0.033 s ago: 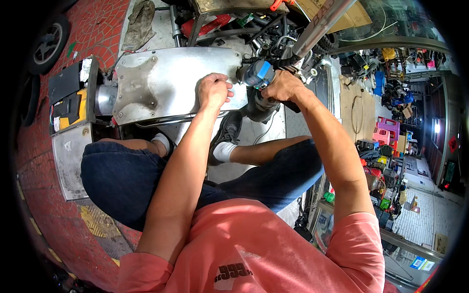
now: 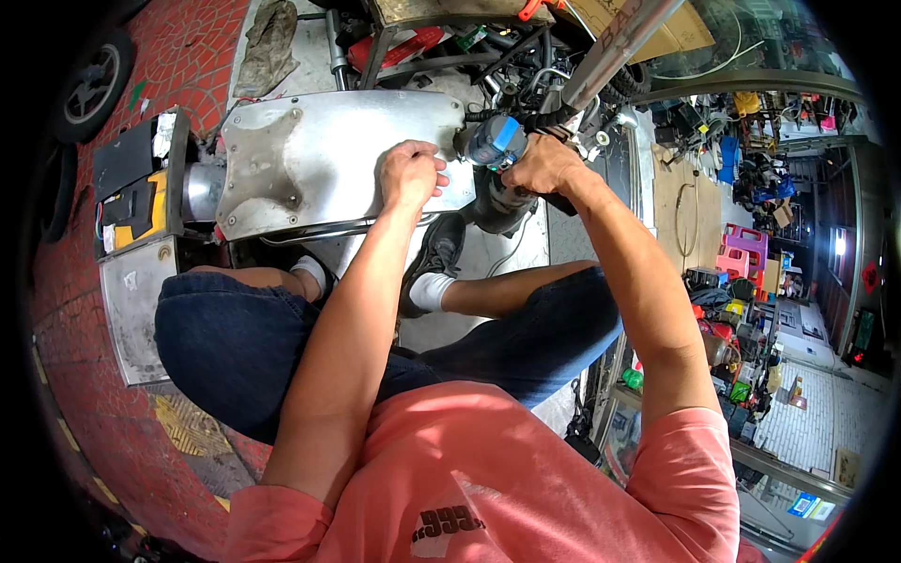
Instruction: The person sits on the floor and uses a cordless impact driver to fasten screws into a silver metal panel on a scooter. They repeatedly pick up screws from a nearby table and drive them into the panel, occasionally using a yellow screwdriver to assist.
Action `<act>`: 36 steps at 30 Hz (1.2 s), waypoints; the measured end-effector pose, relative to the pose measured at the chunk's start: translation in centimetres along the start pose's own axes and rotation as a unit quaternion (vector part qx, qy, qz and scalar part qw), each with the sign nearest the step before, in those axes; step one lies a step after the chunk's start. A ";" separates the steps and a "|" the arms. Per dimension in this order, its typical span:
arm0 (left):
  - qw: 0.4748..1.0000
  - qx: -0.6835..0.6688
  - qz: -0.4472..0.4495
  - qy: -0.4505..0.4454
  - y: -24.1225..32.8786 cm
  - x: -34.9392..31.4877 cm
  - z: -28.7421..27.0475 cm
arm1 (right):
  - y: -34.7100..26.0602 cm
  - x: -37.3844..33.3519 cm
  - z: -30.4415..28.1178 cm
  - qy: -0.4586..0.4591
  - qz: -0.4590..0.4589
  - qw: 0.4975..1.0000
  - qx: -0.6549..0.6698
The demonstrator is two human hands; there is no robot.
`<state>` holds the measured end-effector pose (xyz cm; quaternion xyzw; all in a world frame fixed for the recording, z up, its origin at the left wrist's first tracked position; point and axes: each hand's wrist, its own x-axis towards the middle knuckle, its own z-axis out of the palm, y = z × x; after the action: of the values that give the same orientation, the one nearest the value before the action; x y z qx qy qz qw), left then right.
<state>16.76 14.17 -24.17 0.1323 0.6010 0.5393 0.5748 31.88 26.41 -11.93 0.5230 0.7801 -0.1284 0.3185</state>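
A silver metal plate [image 2: 347, 155] lies before me, with screws along its edges and a brownish stain at its left part. My left hand [image 2: 411, 174] rests on the plate's right half, its fingers curled in; whatever might be between the fingertips is hidden. My right hand [image 2: 544, 166] is wrapped round the grip of a blue and dark cordless drill [image 2: 497, 143]. The drill's nose points left, over the plate's right end. Its tip is too small and dark to make out.
Left of the plate stands an opened box [image 2: 141, 188] with black and yellow parts, above a grey metal panel [image 2: 139, 314]. A slanted metal pole [image 2: 615, 56] rises beyond the drill. My shoe [image 2: 439, 251] sits close to the plate's near edge. Wheels [image 2: 97, 84] lie far left.
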 end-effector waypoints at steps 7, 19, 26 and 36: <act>1.000 0.012 -0.002 -0.005 0.0 0.0 0.2 | -0.2 -0.3 -0.2 0.001 0.012 1.000 -0.005; 0.988 0.120 0.087 -0.036 -4.1 3.7 -0.4 | -1.0 -1.0 -0.5 0.034 0.009 0.999 -0.016; 0.992 0.099 0.067 -0.045 -3.3 2.7 0.1 | -0.4 -0.9 -0.1 0.033 0.000 0.999 -0.010; 0.974 0.191 0.124 0.000 -4.5 3.6 0.4 | 0.5 0.5 0.9 0.023 -0.007 1.000 -0.002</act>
<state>18.05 15.40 -29.67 0.3128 0.6717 0.4821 0.4675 32.55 26.54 -12.87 0.5197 0.7912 -0.1165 0.3007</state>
